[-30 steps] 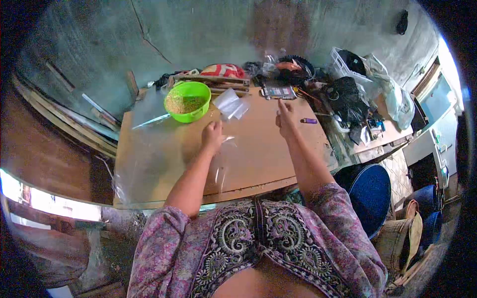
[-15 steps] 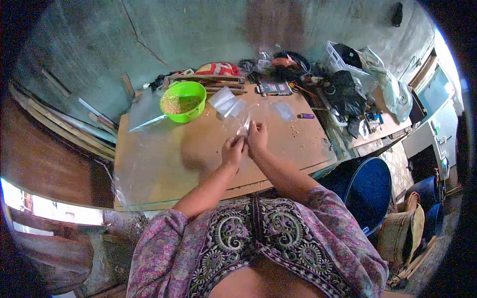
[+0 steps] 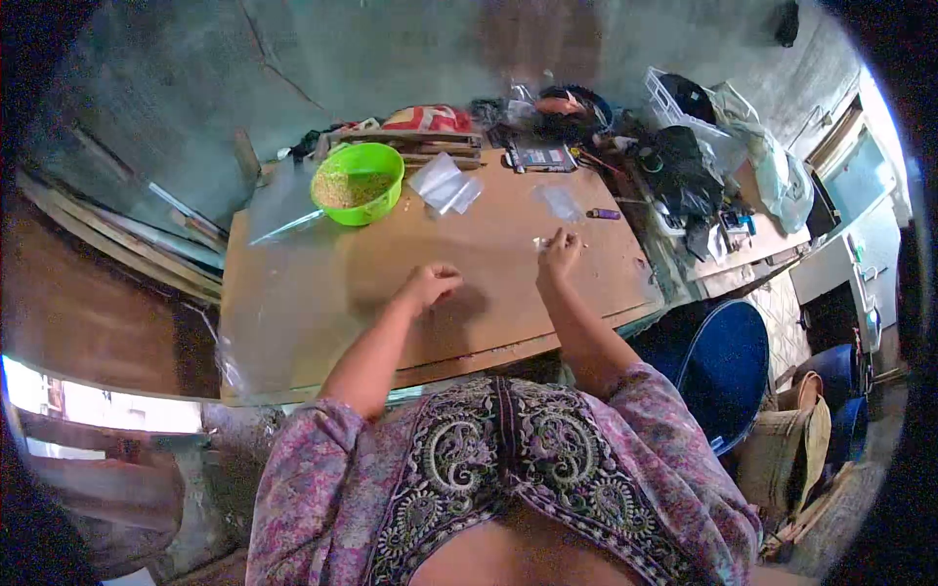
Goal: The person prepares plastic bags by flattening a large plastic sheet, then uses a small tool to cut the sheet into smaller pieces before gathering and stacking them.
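Note:
My left hand (image 3: 431, 285) hovers over the middle of the board-topped table (image 3: 322, 303), its fingers loosely bent and a little apart, with nothing seen in them. To the right, my right hand (image 3: 560, 258) is pinched, and a shiny bit of clear plastic shows beside its fingertips; what they grip is too small to make out. Just beyond lie flat clear plastic bags (image 3: 559, 203) and a purple lighter (image 3: 603, 213). A stack of clear bags (image 3: 445, 184) rests farther back. Left of it stands a bright green basin (image 3: 376, 210) with pale grains or kernels.
A clear plastic sheet (image 3: 285, 230) lies left of the basin. Wooden slats (image 3: 430, 156), a flat dark box (image 3: 540, 158) and a black plastic bag (image 3: 674, 171) line the back and right. A large blue barrel (image 3: 728, 366) stands by the table's right edge.
My hands have parted: the right moved right toward the flat bags and lighter, the left drew back slightly left. The clear plastic between them is gone from the middle.

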Motion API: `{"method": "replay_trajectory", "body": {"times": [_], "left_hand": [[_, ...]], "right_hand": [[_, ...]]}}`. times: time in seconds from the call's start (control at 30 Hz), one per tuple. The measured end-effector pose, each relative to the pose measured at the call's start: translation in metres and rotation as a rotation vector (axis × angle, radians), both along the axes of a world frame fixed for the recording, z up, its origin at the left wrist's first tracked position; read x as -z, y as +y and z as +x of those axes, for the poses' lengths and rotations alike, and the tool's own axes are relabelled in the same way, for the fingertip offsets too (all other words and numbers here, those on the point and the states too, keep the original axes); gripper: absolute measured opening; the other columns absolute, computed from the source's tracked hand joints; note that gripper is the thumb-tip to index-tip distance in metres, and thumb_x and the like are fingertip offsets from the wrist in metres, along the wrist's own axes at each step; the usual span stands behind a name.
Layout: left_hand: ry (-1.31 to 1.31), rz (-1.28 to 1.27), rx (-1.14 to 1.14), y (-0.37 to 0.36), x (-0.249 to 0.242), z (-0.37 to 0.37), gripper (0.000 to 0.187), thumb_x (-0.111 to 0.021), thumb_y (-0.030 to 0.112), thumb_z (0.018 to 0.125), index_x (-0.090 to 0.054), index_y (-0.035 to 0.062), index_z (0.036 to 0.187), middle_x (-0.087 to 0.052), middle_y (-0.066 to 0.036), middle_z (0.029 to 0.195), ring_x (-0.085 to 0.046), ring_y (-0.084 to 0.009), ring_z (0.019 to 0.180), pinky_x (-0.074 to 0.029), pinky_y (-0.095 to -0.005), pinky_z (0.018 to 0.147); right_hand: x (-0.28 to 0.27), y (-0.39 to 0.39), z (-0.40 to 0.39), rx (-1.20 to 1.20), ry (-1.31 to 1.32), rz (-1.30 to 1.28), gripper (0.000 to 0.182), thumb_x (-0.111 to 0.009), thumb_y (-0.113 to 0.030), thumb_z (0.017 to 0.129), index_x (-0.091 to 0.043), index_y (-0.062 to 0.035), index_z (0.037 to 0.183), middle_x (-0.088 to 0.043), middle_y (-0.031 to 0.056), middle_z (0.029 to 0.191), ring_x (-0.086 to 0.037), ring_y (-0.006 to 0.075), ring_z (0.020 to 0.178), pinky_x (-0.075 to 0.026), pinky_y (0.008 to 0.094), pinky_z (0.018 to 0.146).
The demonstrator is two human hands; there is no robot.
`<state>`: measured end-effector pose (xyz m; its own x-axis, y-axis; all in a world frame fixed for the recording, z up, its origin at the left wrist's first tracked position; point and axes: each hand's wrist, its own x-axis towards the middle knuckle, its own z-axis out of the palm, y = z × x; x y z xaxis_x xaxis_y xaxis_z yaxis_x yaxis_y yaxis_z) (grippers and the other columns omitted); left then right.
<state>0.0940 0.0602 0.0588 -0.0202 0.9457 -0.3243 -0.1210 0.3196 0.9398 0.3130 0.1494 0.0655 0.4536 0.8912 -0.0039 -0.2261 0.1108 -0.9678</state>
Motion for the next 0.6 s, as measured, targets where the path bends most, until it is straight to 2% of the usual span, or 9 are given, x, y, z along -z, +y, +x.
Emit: {"method": "replay_trajectory", "body": {"times": [0.07,0.1,0.13,0.2,0.27,0.33,0.4,0.47,0.6], "left_hand": [[0.054,0.036,0.072,0.004,0.009,0.009,0.013,-0.054,0.017,0.078,-0.052,0.0085,0.088,-0.058,-0.004,0.078,-0.055,-0.0122,0.058,-0.045,-0.0245,0.051],[-0.182,0.027,-0.075,0.006,-0.002,0.013,0.012,-0.052,0.017,0.08,-0.049,0.0082,0.088,-0.057,-0.004,0.075,-0.054,-0.0127,0.055,-0.045,-0.0246,0.051],[-0.418,0.018,-0.224,0.007,-0.014,0.016,0.011,-0.05,0.016,0.081,-0.047,0.0079,0.088,-0.055,-0.004,0.072,-0.054,-0.0132,0.053,-0.045,-0.0247,0.051],[-0.446,0.04,-0.297,0.01,-0.042,0.019,0.01,-0.048,0.017,0.082,-0.046,0.0074,0.084,-0.054,-0.004,0.07,-0.054,-0.0137,0.054,-0.045,-0.0248,0.05],[-0.464,0.063,-0.37,0.015,-0.063,0.013,0.011,-0.045,0.017,0.084,-0.045,0.0069,0.081,-0.053,-0.005,0.068,-0.055,-0.0143,0.055,-0.045,-0.0249,0.05],[-0.061,0.031,-0.468,0.018,-0.068,0.002,0.015,-0.042,0.021,0.085,-0.043,0.0069,0.082,-0.051,-0.005,0.065,-0.057,-0.0168,0.06,-0.045,-0.0271,0.051],[0.124,0.046,-0.441,0.027,-0.034,-0.028,0.018,-0.044,0.023,0.084,-0.047,0.0056,0.083,-0.055,-0.008,0.068,-0.058,-0.0179,0.06,-0.046,-0.0294,0.051],[0.903,0.241,-0.36,0.029,-0.009,-0.054,0.02,-0.047,0.023,0.081,-0.052,0.0037,0.083,-0.058,-0.011,0.069,-0.057,-0.0174,0.053,-0.045,-0.0304,0.047],[0.975,0.18,-0.363,0.01,0.003,-0.08,0.024,-0.052,0.024,0.078,-0.055,0.0017,0.085,-0.059,-0.013,0.068,-0.057,-0.0157,0.053,-0.044,-0.0304,0.045]], "right_hand": [[-0.032,-0.009,0.009,-0.072,0.16,-0.058,0.017,-0.047,-0.021,0.084,-0.039,-0.0066,0.086,-0.055,0.0055,0.072,-0.05,0.0118,0.049,-0.034,0.0213,0.038],[-0.054,-0.013,0.013,-0.103,0.122,-0.126,0.018,-0.045,-0.02,0.085,-0.038,-0.005,0.09,-0.057,0.0078,0.081,-0.057,0.0154,0.063,-0.042,0.0241,0.045],[-0.056,-0.011,0.018,-0.101,0.118,-0.127,0.018,-0.045,-0.02,0.085,-0.038,-0.005,0.09,-0.057,0.0078,0.081,-0.057,0.0154,0.063,-0.042,0.0241,0.045],[-0.063,-0.008,0.024,-0.128,0.174,0.168,0.016,-0.048,-0.016,0.083,-0.04,-0.004,0.09,-0.056,0.0088,0.089,-0.057,0.0158,0.065,-0.043,0.0238,0.048],[-0.065,-0.021,0.024,-0.084,0.1,0.254,0.013,-0.051,-0.013,0.081,-0.044,-0.0035,0.088,-0.055,0.0089,0.093,-0.057,0.0161,0.065,-0.044,0.0249,0.051],[-0.055,-0.048,0.029,-0.288,-0.001,0.253,0.011,-0.053,-0.011,0.08,-0.048,-0.0031,0.084,-0.057,0.0085,0.087,-0.057,0.0161,0.065,-0.044,0.0255,0.053],[-0.036,-0.082,0.028,-0.456,0.029,-0.182,0.013,-0.054,-0.01,0.078,-0.049,-0.0042,0.089,-0.057,0.0075,0.091,-0.057,0.017,0.068,-0.044,0.0278,0.055],[-0.013,-0.107,0.025,-0.613,0.184,-0.403,0.013,-0.054,-0.014,0.079,-0.051,-0.0037,0.087,-0.057,0.007,0.081,-0.057,0.0174,0.066,-0.044,0.0281,0.052],[0.016,-0.127,0.014,-0.717,0.217,-0.602,0.016,-0.053,-0.019,0.08,-0.051,-0.0044,0.086,-0.056,0.0061,0.073,-0.056,0.0169,0.062,-0.044,0.028,0.049]]}}
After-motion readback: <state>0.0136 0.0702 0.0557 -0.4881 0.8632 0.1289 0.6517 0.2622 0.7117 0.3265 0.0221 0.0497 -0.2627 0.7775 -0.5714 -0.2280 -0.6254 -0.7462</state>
